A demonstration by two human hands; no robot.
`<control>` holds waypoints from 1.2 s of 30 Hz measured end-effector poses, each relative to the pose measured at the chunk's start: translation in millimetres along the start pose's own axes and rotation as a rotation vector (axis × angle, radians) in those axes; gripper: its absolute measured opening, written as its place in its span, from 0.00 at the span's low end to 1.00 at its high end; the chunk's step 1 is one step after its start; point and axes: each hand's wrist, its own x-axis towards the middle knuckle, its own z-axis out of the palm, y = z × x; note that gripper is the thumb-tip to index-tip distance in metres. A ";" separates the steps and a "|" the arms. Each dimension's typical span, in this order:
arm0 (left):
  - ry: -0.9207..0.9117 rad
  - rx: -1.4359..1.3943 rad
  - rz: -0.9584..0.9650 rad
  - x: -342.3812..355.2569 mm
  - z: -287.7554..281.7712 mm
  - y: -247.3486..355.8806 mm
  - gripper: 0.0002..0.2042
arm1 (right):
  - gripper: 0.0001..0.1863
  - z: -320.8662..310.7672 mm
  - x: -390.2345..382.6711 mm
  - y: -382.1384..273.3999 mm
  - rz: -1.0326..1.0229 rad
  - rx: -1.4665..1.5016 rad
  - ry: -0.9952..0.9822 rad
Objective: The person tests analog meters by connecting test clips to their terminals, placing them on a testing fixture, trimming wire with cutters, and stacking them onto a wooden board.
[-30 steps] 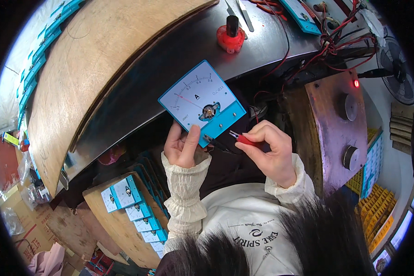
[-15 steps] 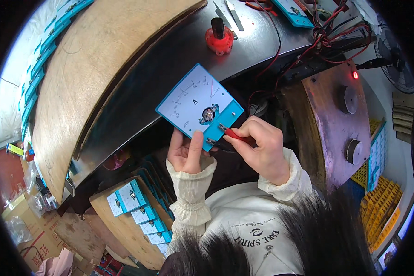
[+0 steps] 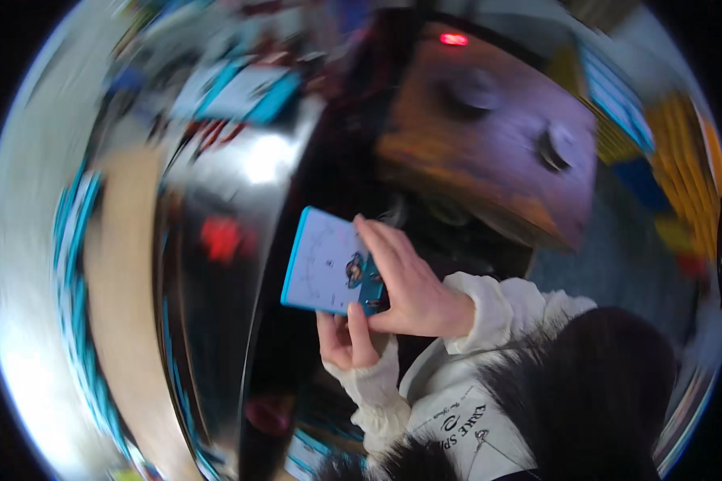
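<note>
On my feed, one meter [image 3: 317, 268] sits left of the two-knobbed box [image 3: 489, 152]. Left hand [image 3: 347, 341] clamps it; right hand [image 3: 413, 289] touches it, grip unclear. Right of the box: one yellow crate [image 3: 571, 76], contents blurred.

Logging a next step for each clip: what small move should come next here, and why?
Probably ease the right hand off the blue-edged meter while the left hand supports its lower edge: the right hand covers part of the meter's blue strip, and blur leaves unclear whether it grips anything there.
</note>
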 end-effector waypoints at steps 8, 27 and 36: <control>-0.519 -0.135 0.147 18.3 45.5 38.9 0.20 | 0.44 -186.0 -26.8 132.7 0.327 -0.652 0.778; -0.963 -0.197 0.049 9.2 117.8 135.8 0.10 | 0.56 -241.1 -37.4 196.7 0.549 -0.835 1.048; -1.191 -0.717 0.272 20.6 135.5 99.1 0.13 | 0.56 -239.7 -36.5 197.0 0.566 -0.821 1.022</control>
